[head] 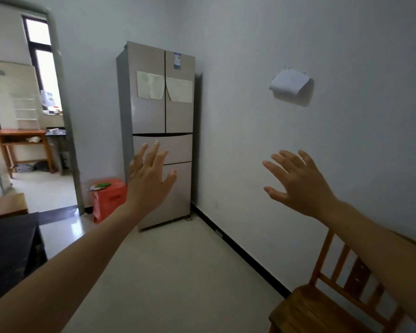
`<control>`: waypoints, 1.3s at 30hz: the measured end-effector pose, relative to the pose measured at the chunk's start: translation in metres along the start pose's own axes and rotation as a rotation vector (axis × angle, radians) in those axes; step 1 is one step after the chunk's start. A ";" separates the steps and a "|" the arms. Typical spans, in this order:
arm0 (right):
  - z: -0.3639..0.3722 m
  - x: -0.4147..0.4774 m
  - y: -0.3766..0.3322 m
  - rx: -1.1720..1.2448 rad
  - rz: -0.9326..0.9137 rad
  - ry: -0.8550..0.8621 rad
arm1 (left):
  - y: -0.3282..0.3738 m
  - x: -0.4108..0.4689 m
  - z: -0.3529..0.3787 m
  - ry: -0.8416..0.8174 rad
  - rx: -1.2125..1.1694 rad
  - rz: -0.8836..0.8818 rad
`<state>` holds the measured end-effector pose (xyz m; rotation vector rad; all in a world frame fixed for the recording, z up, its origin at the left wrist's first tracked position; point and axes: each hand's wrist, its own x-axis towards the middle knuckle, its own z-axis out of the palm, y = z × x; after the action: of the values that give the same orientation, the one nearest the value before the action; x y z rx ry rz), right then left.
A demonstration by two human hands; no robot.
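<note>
Hands, two of them, are raised ahead with fingers spread and straight, holding nothing: the left hand (149, 179) overlaps the lower front of the one refrigerator (154, 116) in the view, though whether it touches cannot be told, and the right hand (298, 186) is up before the bare white wall (346, 140), well apart from the left. The refrigerator stands upright in the far corner, long axis vertical, its front facing the camera and turned slightly left; it has two upper doors and two drawers below, all closed. Two paper sheets (150, 84) hang on the doors, one on each, and one label (177, 60) sits at the top of the right door. Its right side is close to the wall and its left side is just beside one red plastic stool (109, 198). One paper holder (292, 86) is fixed to the wall above the right hand. One wooden chair (322, 306) stands against the wall at lower right, and one dark cabinet (10, 248) edges in at lower left; between them a wide strip of pale floor (178, 272) runs to the refrigerator, bounded on the right by a black baseboard (238, 248). One doorway (65, 116) opens on the left.
</note>
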<state>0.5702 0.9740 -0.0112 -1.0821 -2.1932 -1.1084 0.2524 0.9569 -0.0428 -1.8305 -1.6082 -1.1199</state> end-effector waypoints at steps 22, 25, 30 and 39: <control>0.294 0.187 0.019 0.124 -0.292 0.084 | -0.141 0.118 0.165 0.056 0.056 -0.284; 0.327 0.214 0.019 0.172 -0.284 0.096 | -0.165 0.132 0.195 0.024 0.094 -0.303; 0.392 0.240 0.022 0.219 -0.268 0.114 | -0.195 0.153 0.247 -0.031 0.132 -0.346; 0.526 0.305 0.048 0.346 -0.303 0.092 | -0.233 0.217 0.350 -0.084 0.178 -0.418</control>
<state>0.4057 1.5566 -0.0851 -0.5553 -2.4106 -0.8288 0.1220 1.4073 -0.1053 -1.4837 -2.1324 -1.0323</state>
